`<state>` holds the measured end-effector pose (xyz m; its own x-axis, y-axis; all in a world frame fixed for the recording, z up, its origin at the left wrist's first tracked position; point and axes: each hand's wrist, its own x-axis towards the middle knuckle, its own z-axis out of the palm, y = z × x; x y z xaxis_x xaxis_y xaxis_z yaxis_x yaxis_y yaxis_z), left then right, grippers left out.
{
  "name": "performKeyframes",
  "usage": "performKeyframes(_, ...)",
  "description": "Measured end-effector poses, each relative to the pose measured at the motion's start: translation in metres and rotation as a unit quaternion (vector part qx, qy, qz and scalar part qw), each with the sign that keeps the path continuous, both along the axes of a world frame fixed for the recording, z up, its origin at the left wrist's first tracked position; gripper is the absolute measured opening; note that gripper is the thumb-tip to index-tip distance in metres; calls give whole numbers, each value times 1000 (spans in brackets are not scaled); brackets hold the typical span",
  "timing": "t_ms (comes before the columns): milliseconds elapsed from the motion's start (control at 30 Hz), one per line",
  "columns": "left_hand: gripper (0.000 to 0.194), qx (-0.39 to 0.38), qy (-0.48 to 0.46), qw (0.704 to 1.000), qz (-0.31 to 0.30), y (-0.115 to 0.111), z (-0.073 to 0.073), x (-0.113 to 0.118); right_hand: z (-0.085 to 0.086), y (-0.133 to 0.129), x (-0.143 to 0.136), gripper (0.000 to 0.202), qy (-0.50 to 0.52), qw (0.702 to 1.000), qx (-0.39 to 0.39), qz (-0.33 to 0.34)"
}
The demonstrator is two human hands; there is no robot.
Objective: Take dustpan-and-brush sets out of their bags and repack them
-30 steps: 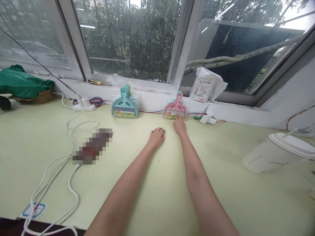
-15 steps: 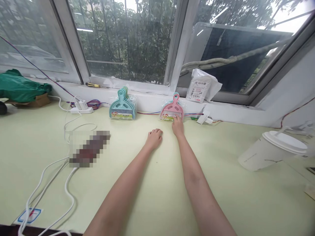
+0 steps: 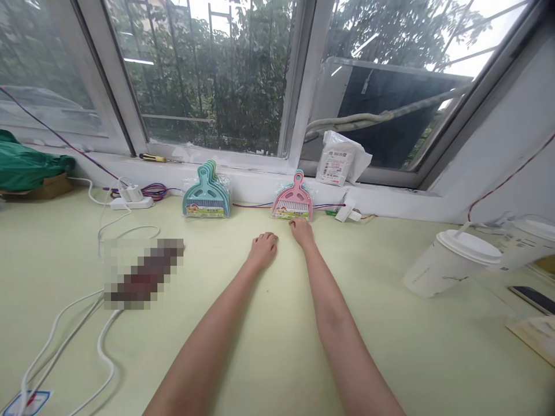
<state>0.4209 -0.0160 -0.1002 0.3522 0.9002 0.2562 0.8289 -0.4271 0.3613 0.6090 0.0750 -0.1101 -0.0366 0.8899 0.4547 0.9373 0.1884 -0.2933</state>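
Observation:
My left hand rests palm down on the pale table, its fingers loosely bent and slightly apart, with nothing in it. My right hand is at the lower edge of a wrapped pink dustpan-and-brush set. Its fingers are curled in and it holds nothing that I can see; whether they touch the wrapper is unclear. Teal edges show behind the pink set. To the left, a stack of wrapped teal dustpan-and-brush sets leans upright against the wall under the window.
White cables and a power strip lie at left, near a blurred-out dark object. A screwdriver and a white package sit on the sill. Lidded cups and a phone are at right.
My right hand has drawn back from the front of the pink set to its lower edge, and its fingers have curled. The view has shifted slightly to the right.

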Motion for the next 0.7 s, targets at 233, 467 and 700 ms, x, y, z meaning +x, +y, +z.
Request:
performKeyframes(233, 35, 1, -4, 1000, -1, 0, 0, 0, -2, 5, 1, 45, -27, 999, -20, 13)
performKeyframes(467, 35, -1, -3, 1000, 1, 1, -1, 0, -9, 20, 4, 57, -33, 996, -80, -6)
performKeyframes(700, 35, -7, 5, 1000, 0, -1, 1, 0, -14, 23, 7, 54, -18, 998, -58, 3)
